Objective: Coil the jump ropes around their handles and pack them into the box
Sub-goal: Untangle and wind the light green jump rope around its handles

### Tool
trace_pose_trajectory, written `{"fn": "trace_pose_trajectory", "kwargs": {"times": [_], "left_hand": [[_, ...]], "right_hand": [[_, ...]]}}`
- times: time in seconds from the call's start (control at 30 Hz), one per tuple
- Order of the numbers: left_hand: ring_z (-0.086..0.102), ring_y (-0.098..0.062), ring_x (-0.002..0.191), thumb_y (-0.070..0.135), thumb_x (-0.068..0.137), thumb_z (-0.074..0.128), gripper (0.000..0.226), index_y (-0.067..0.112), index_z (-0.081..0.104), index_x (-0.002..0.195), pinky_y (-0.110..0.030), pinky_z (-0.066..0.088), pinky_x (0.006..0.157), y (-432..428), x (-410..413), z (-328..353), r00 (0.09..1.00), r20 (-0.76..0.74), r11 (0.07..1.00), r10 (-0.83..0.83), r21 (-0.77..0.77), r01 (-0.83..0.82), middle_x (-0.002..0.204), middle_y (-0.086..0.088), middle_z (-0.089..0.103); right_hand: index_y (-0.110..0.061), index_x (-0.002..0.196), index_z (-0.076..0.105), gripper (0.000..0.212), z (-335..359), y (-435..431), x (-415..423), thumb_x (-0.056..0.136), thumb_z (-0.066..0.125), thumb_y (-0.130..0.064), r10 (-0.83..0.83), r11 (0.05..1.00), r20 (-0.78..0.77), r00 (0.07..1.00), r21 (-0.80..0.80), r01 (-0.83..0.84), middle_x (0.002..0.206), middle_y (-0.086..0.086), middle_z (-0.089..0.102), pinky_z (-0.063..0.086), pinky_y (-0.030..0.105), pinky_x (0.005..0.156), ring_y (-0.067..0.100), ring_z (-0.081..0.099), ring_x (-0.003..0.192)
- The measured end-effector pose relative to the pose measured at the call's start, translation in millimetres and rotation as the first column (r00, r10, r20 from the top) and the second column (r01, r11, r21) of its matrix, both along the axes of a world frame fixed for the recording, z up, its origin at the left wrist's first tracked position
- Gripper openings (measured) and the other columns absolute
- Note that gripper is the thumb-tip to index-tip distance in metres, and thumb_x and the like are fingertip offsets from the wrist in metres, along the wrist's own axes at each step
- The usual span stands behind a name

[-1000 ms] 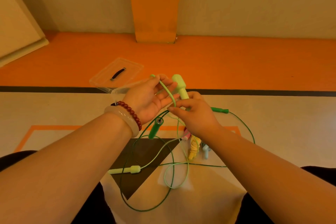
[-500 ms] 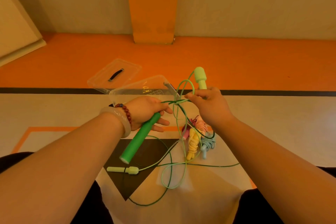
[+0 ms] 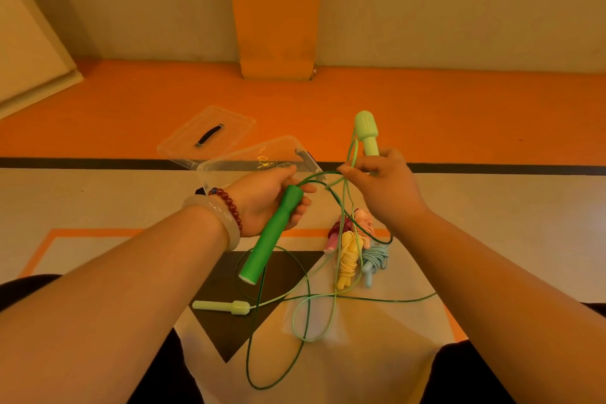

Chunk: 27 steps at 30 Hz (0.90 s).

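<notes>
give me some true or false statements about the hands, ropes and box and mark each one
1. The left hand grips a dark green handle. True.
2. The right hand holds nothing. False: it holds a pale green handle.
3. The lid sits on the clear box. False: it lies off the box, behind it.
4. A second pale handle lies on the floor. True.
5. The yellow coiled rope is in the box. False: it lies on the floor.

Both bare forearms reach forward from the lower corners and converge. The left hand (image 3: 265, 203) has its palm turned inward and its fingers curled round a dark green handle (image 3: 269, 239). To its right and slightly higher, the right hand (image 3: 387, 190), back up, grips a pale green handle (image 3: 367, 134), thumb and forefinger pinched together.
</notes>
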<state>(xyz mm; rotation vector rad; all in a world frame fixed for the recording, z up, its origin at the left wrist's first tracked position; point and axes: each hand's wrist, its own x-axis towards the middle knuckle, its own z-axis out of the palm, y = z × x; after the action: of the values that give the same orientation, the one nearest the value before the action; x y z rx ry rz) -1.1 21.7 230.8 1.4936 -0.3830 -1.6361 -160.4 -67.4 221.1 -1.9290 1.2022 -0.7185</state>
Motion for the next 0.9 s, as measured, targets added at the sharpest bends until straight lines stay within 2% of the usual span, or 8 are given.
{"fn": "trace_pose_trajectory", "kwargs": {"times": [0.17,0.27,0.33,0.43,0.57,0.63,0.73,0.9], "left_hand": [[0.058,-0.019,0.107,0.028,0.102,0.042,0.031,0.03,0.05,0.131,-0.038,0.05,0.085,1,-9,-8,0.959,0.282,0.994,-0.029,-0.094,0.058,0.127,0.001,0.056],[0.044,-0.012,0.126,0.039,0.096,0.053,0.045,0.036,0.044,0.14,-0.037,0.036,0.106,2,-8,-14,0.707,0.696,0.914,-0.125,-0.196,0.355,0.139,0.013,0.045],[0.056,-0.01,0.112,0.036,0.091,0.062,0.044,0.03,0.053,0.134,-0.028,0.044,0.098,1,-9,-21,0.584,0.796,0.857,-0.159,-0.182,0.482,0.131,0.012,0.057],[0.055,0.005,0.065,0.025,0.095,0.058,0.019,0.021,0.069,0.11,-0.008,0.041,0.062,1,-9,-25,0.522,0.849,0.873,-0.077,-0.196,0.448,0.082,0.01,0.065],[0.06,-0.007,0.077,0.023,0.097,0.053,0.016,0.022,0.066,0.088,-0.022,0.047,0.075,1,-5,-18,0.57,0.82,0.888,-0.045,-0.228,0.399,0.092,-0.002,0.07],[0.063,-0.009,0.084,0.023,0.099,0.05,0.02,0.02,0.064,0.086,-0.026,0.05,0.08,1,-5,-16,0.701,0.711,0.913,-0.054,-0.25,0.324,0.096,-0.002,0.07],[0.067,-0.006,0.075,0.023,0.099,0.05,0.02,0.017,0.063,0.085,-0.022,0.054,0.071,-1,-6,-10,0.905,0.424,0.955,-0.007,-0.266,0.132,0.085,0.004,0.069],[0.067,-0.008,0.071,0.023,0.095,0.057,0.011,0.017,0.064,0.089,-0.02,0.051,0.06,-2,-9,-7,0.973,0.134,0.96,0.19,-0.231,-0.155,0.079,0.005,0.067]], "right_hand": [[-0.011,0.087,0.074,0.022,-2,3,2,0.089,0.066,-0.032,0.074,0.99,0.137,0.988,0.108,-0.089,0.101,0.001,0.048,0.039,0.032,0.07,0.014,0.049,0.08],[-0.009,0.088,0.074,0.02,-1,7,3,0.09,0.065,-0.027,0.134,0.977,0.202,0.97,0.14,-0.164,0.095,0.004,0.052,0.038,0.034,0.065,0.011,0.047,0.068],[-0.012,0.086,0.075,0.017,0,10,5,0.091,0.064,-0.024,0.168,0.969,0.242,0.956,0.139,-0.206,0.097,0.007,0.055,0.039,0.031,0.061,0.01,0.048,0.064],[-0.025,0.084,0.074,0.015,2,12,6,0.092,0.062,-0.026,0.18,0.971,0.212,0.961,0.12,-0.208,0.097,0.0,0.059,0.041,0.026,0.063,0.007,0.053,0.071],[-0.019,0.085,0.072,0.024,5,8,3,0.095,0.056,-0.035,0.146,0.975,0.135,0.98,0.146,-0.165,0.101,0.022,0.062,0.042,0.035,0.071,0.022,0.054,0.078],[-0.023,0.094,0.07,0.022,4,4,0,0.095,0.055,-0.039,0.151,0.971,0.023,0.988,0.185,-0.153,0.115,0.021,0.062,0.043,0.039,0.083,0.026,0.057,0.097],[-0.025,0.124,0.061,0.04,0,-2,-3,0.09,0.061,-0.046,0.065,0.997,-0.205,0.977,0.046,-0.057,0.146,0.009,0.04,0.032,0.036,0.105,0.022,0.034,0.136],[-0.018,0.11,0.062,0.042,-1,14,0,0.078,0.075,-0.042,0.004,0.939,-0.009,1.0,-0.344,-0.007,0.104,-0.003,0.054,0.044,0.031,0.087,0.017,0.051,0.103]]}}
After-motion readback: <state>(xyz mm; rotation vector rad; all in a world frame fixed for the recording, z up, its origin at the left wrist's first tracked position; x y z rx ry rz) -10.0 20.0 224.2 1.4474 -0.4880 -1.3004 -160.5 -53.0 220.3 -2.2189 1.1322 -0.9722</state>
